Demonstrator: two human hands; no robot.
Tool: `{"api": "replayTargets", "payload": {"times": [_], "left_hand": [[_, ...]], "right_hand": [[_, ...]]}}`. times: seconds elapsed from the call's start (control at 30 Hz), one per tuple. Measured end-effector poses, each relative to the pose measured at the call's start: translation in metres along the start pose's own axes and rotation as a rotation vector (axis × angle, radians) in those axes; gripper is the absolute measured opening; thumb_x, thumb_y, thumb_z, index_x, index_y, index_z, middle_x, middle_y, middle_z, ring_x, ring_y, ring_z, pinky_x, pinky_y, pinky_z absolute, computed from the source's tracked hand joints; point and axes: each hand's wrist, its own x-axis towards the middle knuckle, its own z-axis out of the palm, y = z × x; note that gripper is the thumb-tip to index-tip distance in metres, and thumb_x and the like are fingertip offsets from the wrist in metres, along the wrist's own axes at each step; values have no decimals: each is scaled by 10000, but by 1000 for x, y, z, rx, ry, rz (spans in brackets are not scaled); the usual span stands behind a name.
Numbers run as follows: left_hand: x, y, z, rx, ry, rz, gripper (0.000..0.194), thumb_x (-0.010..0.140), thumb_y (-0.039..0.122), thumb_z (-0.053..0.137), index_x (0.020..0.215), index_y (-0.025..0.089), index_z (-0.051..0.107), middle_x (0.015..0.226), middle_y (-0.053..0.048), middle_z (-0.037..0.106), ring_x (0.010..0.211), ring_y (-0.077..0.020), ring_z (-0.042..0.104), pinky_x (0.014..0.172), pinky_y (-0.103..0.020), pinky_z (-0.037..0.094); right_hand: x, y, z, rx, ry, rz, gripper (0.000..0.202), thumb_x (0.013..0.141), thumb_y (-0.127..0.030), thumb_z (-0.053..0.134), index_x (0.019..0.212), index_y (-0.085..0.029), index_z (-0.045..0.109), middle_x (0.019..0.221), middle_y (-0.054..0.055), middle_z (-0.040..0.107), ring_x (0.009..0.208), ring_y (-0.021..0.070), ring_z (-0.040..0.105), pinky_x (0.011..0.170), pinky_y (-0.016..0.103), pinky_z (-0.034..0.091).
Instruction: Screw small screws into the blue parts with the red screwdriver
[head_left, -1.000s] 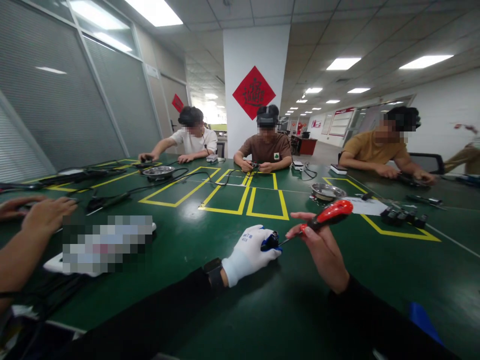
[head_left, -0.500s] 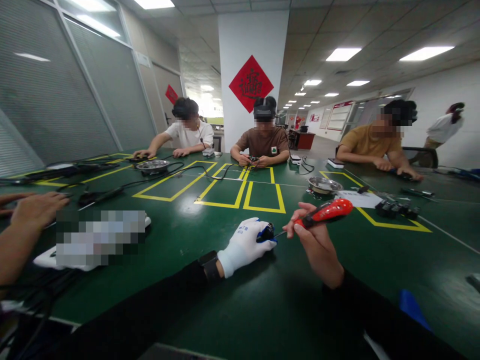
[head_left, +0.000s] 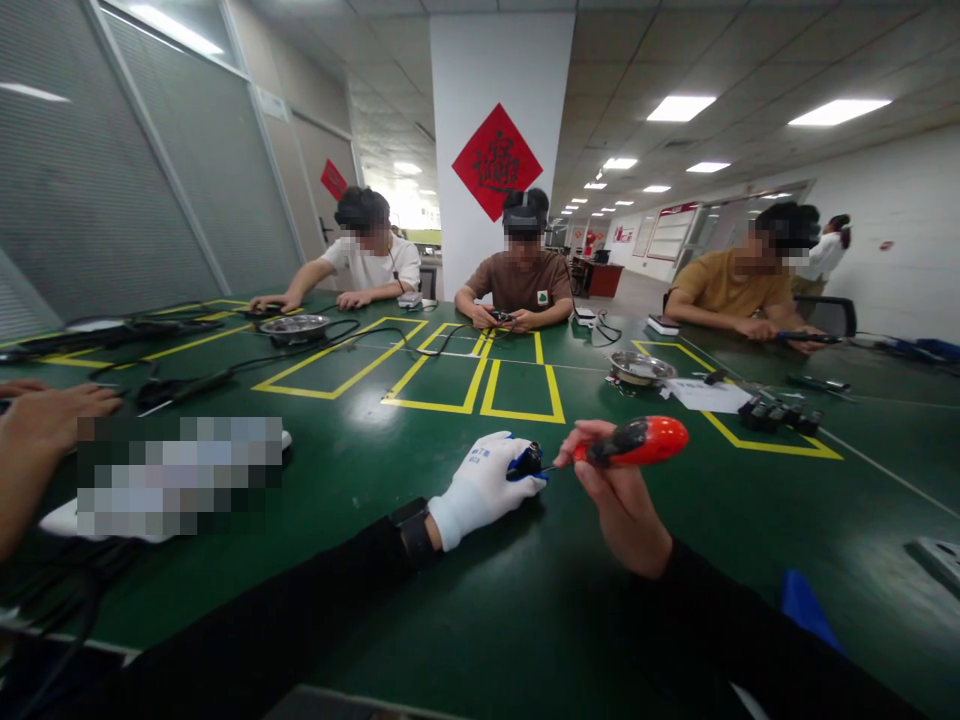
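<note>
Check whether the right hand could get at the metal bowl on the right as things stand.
Probably yes: I see nothing standing between the right hand and the bowl farther across the table. It holds the screwdriver, though, so grasping would likely mean freeing it first.

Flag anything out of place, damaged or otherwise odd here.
The left hand wears a glove while the right hand, holding the screwdriver, is bare; the paper lies askew over the yellow tape. No damage shows.
</note>
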Motion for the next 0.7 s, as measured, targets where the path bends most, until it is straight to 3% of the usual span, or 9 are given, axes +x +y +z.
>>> {"api": "replayTargets", "payload": {"times": [0.1,0.2,0.27,0.4,0.5,0.6,0.7], "left_hand": [[0,0,-1,3,0,7,187,794,375,616,881,210,637,841,-18,676,855,-207,609,992,-380,386],[1,0,-1,12,-5,5,185,791,380,619,859,208,629,828,-17,670,838,-206,605,959,-374,408],[1,1,-1,20,-3,-2,180,785,382,626,833,208,624,808,-14,664,832,-206,603,957,-374,409],[0,1,-1,31,0,-8,179,784,384,629,848,216,626,814,-15,667,858,-213,605,952,-374,416],[0,0,-1,34,8,-4,181,781,375,633,871,218,631,854,-19,677,882,-215,608,981,-382,404],[-2,-2,0,29,-10,3,216,786,374,625,940,223,637,949,-29,683,980,-230,597,1042,-400,364],[-3,-4,1,27,-41,13,321,798,387,602,1079,231,613,1073,-42,665,1103,-249,553,1090,-433,316]], "right_hand": [[-1,-5,1,-49,-42,-53,166,831,-178,617,956,-245,531,1078,47,592,1054,225,561,954,434,406],[-2,-4,6,175,-36,48,208,844,-173,606,919,-266,436,881,-24,586,710,145,603,785,383,491],[-4,-1,8,222,-20,92,153,882,-205,553,936,-270,426,783,-47,530,622,126,556,745,368,493],[-5,7,3,-27,-26,-10,152,919,-250,456,1064,-248,498,905,24,526,873,189,550,849,408,445],[-5,9,-3,-252,6,-145,132,881,-248,516,991,-218,583,1043,68,520,1035,233,502,913,424,392],[-6,9,-2,-160,148,-147,144,906,-286,470,924,-207,589,946,54,546,902,206,538,790,378,428],[-4,13,0,76,391,-8,209,940,-332,403,907,-205,566,824,22,558,725,158,533,647,314,420]]}}
